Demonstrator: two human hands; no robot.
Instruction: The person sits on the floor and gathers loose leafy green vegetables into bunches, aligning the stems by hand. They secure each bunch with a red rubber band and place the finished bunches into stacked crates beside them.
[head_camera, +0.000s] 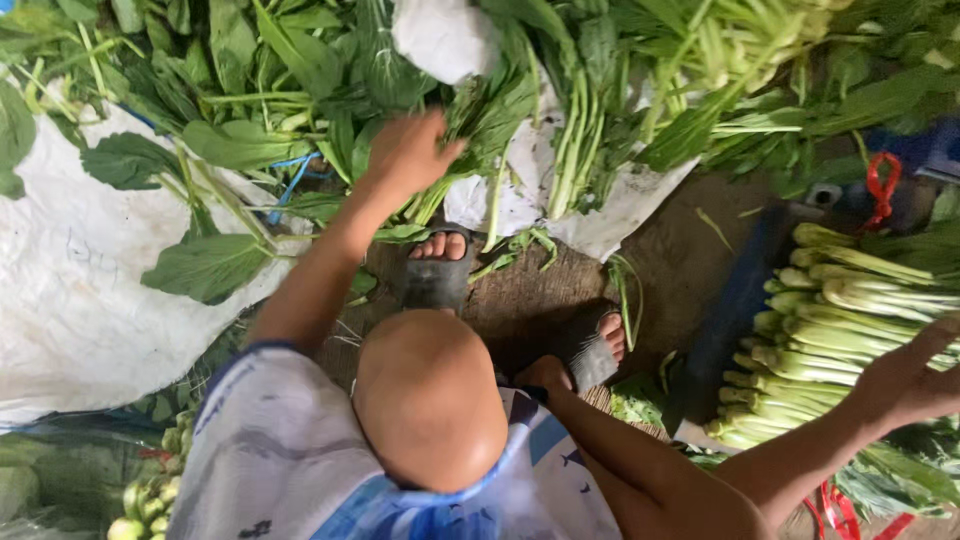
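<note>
Leafy greens (300, 60) lie loose in a wide heap across the 12 o'clock side of the view, spread over a white sheet (70, 290) that runs out to 9 o'clock. The left hand (405, 150) reaches up into that heap, fingers down among the stems; seen from the back, its grip cannot be told as clenched or released. At 3 o'clock, a stack of trimmed pale-stemmed greens (820, 320) lies with cut ends toward the centre. The right hand (915, 380) rests on its near edge, grip released, fingers spread. Grey sandals (435, 280) stand on the brown floor (680, 260) at centre. A red band (880, 185) lies beyond the stack.
</note>
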